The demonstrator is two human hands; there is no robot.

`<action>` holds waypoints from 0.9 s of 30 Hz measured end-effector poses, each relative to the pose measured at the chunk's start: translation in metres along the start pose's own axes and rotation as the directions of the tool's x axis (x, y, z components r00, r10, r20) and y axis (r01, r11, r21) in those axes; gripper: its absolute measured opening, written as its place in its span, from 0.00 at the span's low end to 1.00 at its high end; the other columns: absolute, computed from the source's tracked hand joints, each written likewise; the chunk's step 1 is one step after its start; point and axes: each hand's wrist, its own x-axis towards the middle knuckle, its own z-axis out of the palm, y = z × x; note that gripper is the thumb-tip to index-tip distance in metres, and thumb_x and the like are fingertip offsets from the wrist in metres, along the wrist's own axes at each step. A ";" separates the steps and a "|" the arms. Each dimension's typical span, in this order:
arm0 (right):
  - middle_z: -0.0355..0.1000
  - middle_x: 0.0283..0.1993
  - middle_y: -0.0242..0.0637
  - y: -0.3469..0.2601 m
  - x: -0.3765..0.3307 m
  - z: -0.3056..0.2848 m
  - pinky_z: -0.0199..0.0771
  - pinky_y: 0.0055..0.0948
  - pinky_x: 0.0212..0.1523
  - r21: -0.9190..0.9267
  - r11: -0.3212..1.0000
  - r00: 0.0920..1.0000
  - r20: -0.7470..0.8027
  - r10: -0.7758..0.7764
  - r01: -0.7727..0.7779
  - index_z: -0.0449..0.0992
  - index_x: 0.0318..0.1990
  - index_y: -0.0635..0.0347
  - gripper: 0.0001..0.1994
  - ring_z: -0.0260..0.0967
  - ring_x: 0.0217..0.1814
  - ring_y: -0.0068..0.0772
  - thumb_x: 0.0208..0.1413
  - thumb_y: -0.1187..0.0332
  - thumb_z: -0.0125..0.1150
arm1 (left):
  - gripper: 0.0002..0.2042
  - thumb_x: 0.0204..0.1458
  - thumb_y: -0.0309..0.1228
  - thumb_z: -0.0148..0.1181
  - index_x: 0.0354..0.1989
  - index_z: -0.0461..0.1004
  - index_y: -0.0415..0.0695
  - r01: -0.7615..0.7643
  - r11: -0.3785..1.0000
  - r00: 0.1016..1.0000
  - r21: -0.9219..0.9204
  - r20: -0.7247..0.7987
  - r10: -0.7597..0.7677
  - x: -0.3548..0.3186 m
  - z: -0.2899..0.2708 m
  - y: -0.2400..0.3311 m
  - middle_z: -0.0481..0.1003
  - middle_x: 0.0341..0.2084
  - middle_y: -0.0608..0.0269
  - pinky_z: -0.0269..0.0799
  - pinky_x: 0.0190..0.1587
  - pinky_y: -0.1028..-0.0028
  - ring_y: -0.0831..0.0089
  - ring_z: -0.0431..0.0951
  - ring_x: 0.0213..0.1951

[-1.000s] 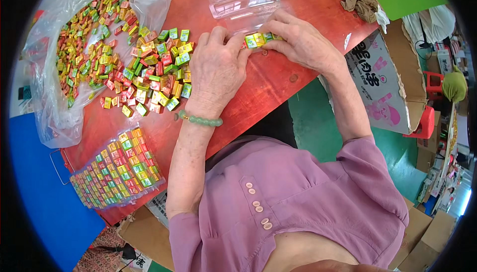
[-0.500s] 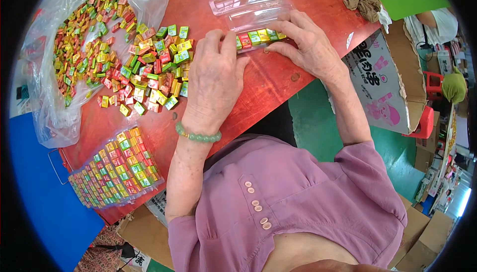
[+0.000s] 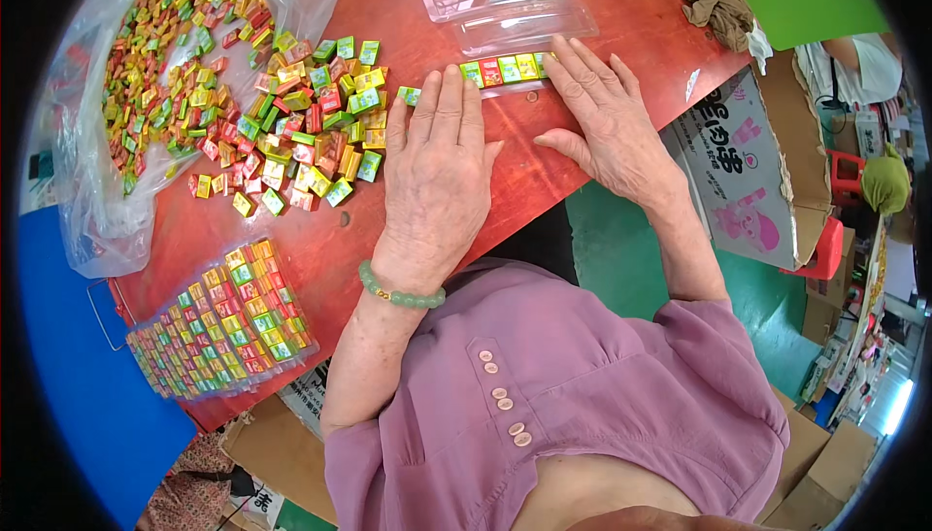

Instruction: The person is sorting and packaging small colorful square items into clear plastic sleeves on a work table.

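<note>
A row of small red, yellow and green boxes sits in a clear narrow plastic tray on the red table. My left hand, wearing a green bead bracelet, lies with fingers stretched over the row's left end. On the right end rest the straight fingertips of my right hand, its thumb spread away. Both hands are open, palms down; they hide the ends of the row. One green box shows just left of my left fingers. Beyond the row, clear trays lie overlapping.
Loose boxes are heaped left of my left hand, beside a clear plastic bag holding many more. Filled trays lie side by side near the table's left front edge. A brown cloth and a cardboard carton are at the right.
My fingers have straightened from a bent hold at the tray's ends to lying flat on the row. The right thumb has moved off the tray's near edge.
</note>
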 end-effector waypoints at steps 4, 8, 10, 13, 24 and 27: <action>0.52 0.81 0.46 -0.001 0.000 0.001 0.44 0.53 0.80 0.020 1.000 0.999 0.028 0.022 -0.022 0.57 0.76 0.59 0.42 0.46 0.84 0.46 0.63 0.42 0.58 | 0.29 0.60 0.38 0.63 0.65 0.70 0.33 0.018 1.000 1.000 -0.009 -0.005 -0.018 -0.003 0.002 -0.001 0.68 0.67 0.44 0.56 0.72 0.46 0.52 0.64 0.71; 0.52 0.81 0.46 -0.002 -0.003 0.003 0.44 0.53 0.80 0.052 0.998 0.999 0.011 0.038 -0.039 0.57 0.76 0.60 0.42 0.45 0.84 0.47 0.63 0.43 0.59 | 0.29 0.61 0.40 0.62 0.66 0.70 0.34 0.011 1.000 1.000 0.017 -0.012 -0.011 -0.001 0.004 -0.002 0.68 0.67 0.47 0.54 0.72 0.45 0.54 0.63 0.71; 0.52 0.81 0.46 -0.002 -0.003 0.003 0.44 0.54 0.80 0.045 0.998 0.999 0.016 0.035 -0.036 0.57 0.76 0.60 0.41 0.46 0.84 0.48 0.63 0.44 0.60 | 0.29 0.61 0.40 0.62 0.66 0.70 0.34 0.017 1.000 1.000 0.021 -0.016 -0.017 -0.003 0.005 -0.001 0.68 0.67 0.47 0.54 0.72 0.45 0.54 0.63 0.71; 0.53 0.80 0.47 -0.004 -0.001 0.003 0.44 0.54 0.79 0.048 0.999 0.999 0.027 0.025 -0.026 0.58 0.75 0.61 0.40 0.46 0.84 0.49 0.63 0.47 0.61 | 0.28 0.61 0.41 0.62 0.65 0.70 0.35 0.035 0.999 0.999 0.017 -0.024 -0.034 -0.004 0.005 -0.001 0.69 0.66 0.47 0.54 0.72 0.44 0.54 0.64 0.71; 0.62 0.76 0.45 -0.021 -0.035 -0.009 0.55 0.46 0.77 0.193 0.981 1.000 -0.023 -0.002 0.007 0.69 0.69 0.61 0.29 0.54 0.80 0.51 0.61 0.65 0.66 | 0.18 0.53 0.32 0.57 0.47 0.80 0.33 -0.043 0.997 0.966 0.061 -0.254 0.057 -0.027 0.001 0.011 0.78 0.48 0.46 0.62 0.68 0.49 0.52 0.73 0.59; 0.67 0.72 0.44 -0.030 -0.036 -0.012 0.60 0.46 0.74 0.281 0.960 1.000 0.001 -0.022 0.020 0.74 0.65 0.61 0.25 0.58 0.78 0.51 0.60 0.68 0.68 | 0.18 0.56 0.29 0.57 0.53 0.76 0.33 -0.017 0.999 0.986 -0.039 -0.164 0.011 -0.045 -0.009 0.015 0.76 0.46 0.50 0.69 0.63 0.54 0.54 0.74 0.57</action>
